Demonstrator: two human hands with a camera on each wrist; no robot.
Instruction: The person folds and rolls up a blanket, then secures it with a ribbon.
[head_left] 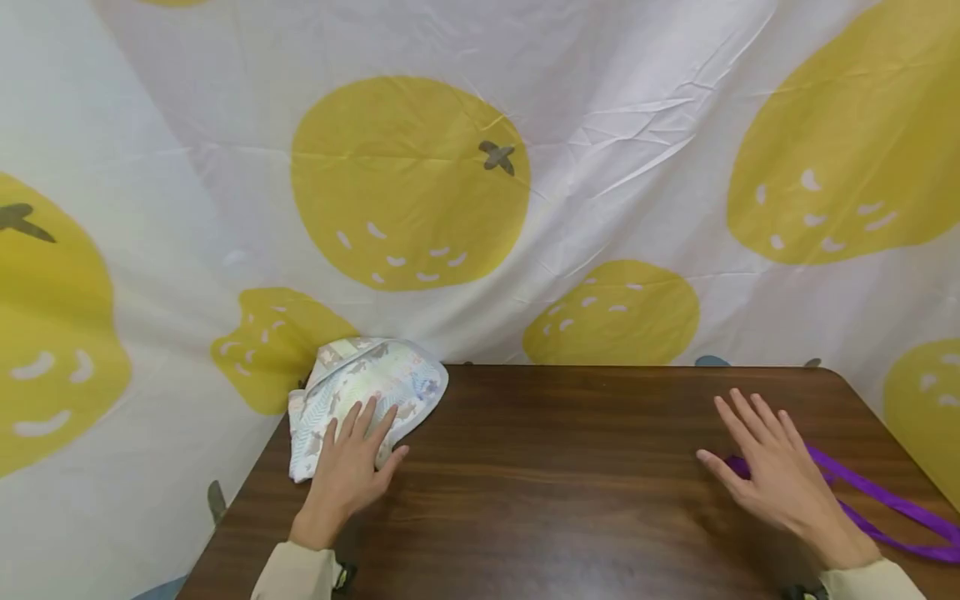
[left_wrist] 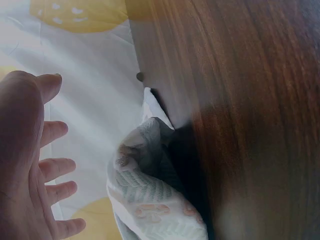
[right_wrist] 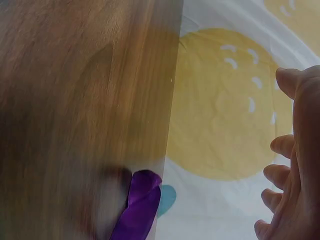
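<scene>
hovering above the table (head_left: pixel 562 467), two bare hands come out of a left sleeve (head_left: pixel 295 571) and a right sleeve (head_left: pixel 873 581), both pale, with a dark band showing at each wrist. the left hand (head_left: pixel 352 475) is spread, palm down, fingers apart and holding nothing; the right hand (head_left: pixel 780 479) is much the same, thumb out to the side, nothing in its grasp.

below the right hand lies a purple strap (head_left: pixel 892 498), its two strands running off past the right edge of my view; hand and forearm hide part of it. the left hand is over a patterned cloth (head_left: pixel 397 379), folded and rumpled at the far left corner of the table; from the left wrist's side there is a gap between fingers and fabric.

i'd judge this a moment before any grasp, with both things untouched. to take hold, the hands would have to come down and the fingers curl in. nothing i can see blocks them from above.

farther back, a white hanging sheet (head_left: pixel 615 167) printed with yellow fruit drops close behind the table's edge, right by the cloth, so there looks to be little room beyond it.
</scene>
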